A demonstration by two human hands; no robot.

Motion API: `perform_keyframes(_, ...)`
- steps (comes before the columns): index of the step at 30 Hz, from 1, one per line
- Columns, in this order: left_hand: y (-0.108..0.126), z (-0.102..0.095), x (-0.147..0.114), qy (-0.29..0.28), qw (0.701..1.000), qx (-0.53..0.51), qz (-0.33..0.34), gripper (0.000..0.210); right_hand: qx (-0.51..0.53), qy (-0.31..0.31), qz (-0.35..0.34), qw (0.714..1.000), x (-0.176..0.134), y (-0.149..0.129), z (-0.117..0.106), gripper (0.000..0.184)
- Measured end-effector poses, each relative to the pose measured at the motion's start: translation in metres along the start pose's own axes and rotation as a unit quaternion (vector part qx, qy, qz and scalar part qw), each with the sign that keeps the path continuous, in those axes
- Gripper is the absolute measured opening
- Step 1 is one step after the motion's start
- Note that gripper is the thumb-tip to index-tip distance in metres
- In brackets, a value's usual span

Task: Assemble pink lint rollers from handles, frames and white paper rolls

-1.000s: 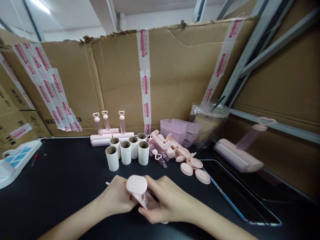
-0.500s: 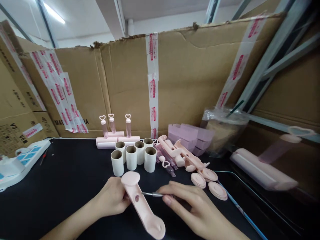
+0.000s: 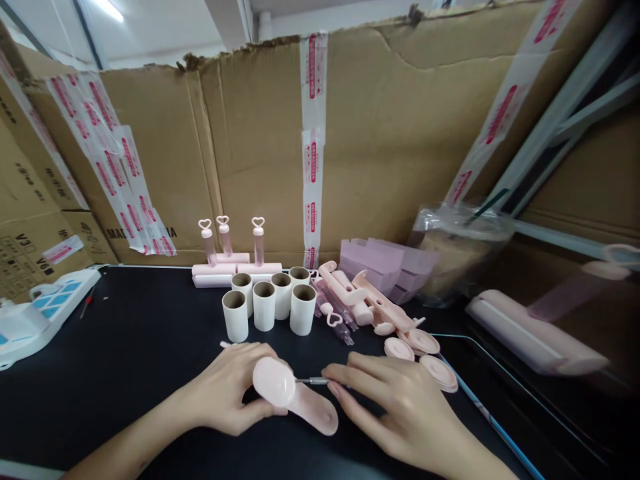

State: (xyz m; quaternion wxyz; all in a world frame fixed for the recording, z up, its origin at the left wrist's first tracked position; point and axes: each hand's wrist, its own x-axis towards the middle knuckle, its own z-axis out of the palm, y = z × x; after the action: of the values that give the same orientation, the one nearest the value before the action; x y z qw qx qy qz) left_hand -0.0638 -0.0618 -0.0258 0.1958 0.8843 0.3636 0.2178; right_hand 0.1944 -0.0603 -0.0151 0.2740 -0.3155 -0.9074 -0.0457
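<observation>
My left hand [image 3: 240,387] is closed around a pale pink plastic bracket [image 3: 315,407] with a rounded plate at each end. The near plate is turned toward me and hides the middle. Behind my left fingers, a small pink tip [image 3: 227,345] sticks out. My right hand [image 3: 393,403] pinches a slim silver metal tool [image 3: 316,381]; its thin shaft reaches the bracket's right side, and the end is hidden behind the plate. Just beyond my hands stand several white cardboard tubes [image 3: 235,317].
Loose pink brackets [image 3: 383,303], round pink discs [image 3: 440,373] and purple clear tubes [image 3: 343,330] lie at the right. Assembled pink rollers with heart-topped stems [image 3: 259,247] stand at the back. A power strip [image 3: 60,303] is left, a plastic bag [image 3: 455,260] back right; a cardboard wall [image 3: 250,147] encloses the table.
The bracket has tilted so its near plate faces me, covering the hole seen before. My left hand has turned with it, while the tool stays against the bracket's side. The view has shifted slightly downward.
</observation>
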Motion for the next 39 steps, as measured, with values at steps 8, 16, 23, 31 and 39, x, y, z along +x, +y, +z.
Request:
perform_keyframes(8, 0.001, 0.001, -0.007, -0.037, 0.999, 0.027, 0.006, 0.024, -0.017, -0.035, 0.0, 0.999, 0.0, 0.0, 0.003, 0.021)
perform_keyframes(16, 0.001, 0.001, -0.005, -0.024, 0.999, 0.027, -0.004, 0.027, -0.014, -0.015, -0.002, 1.0, 0.003, -0.005, 0.003, 0.02)
perform_keyframes(23, -0.003, 0.005, -0.006, -0.022, 0.999, 0.028, 0.001, 0.028, -0.013, -0.013, -0.005, 1.0, 0.003, -0.005, 0.004, 0.021)
perform_keyframes(31, -0.004, 0.006, -0.009, -0.029, 0.999, 0.015, -0.028, 0.033, 0.041, -0.047, -0.018, 0.998, 0.004, -0.003, 0.005, 0.024)
perform_keyframes(39, -0.006, 0.007, -0.01, -0.034, 0.995, -0.087, -0.044, 0.048, 0.111, -0.055, -0.014, 0.992, 0.001, -0.002, 0.014, 0.027)
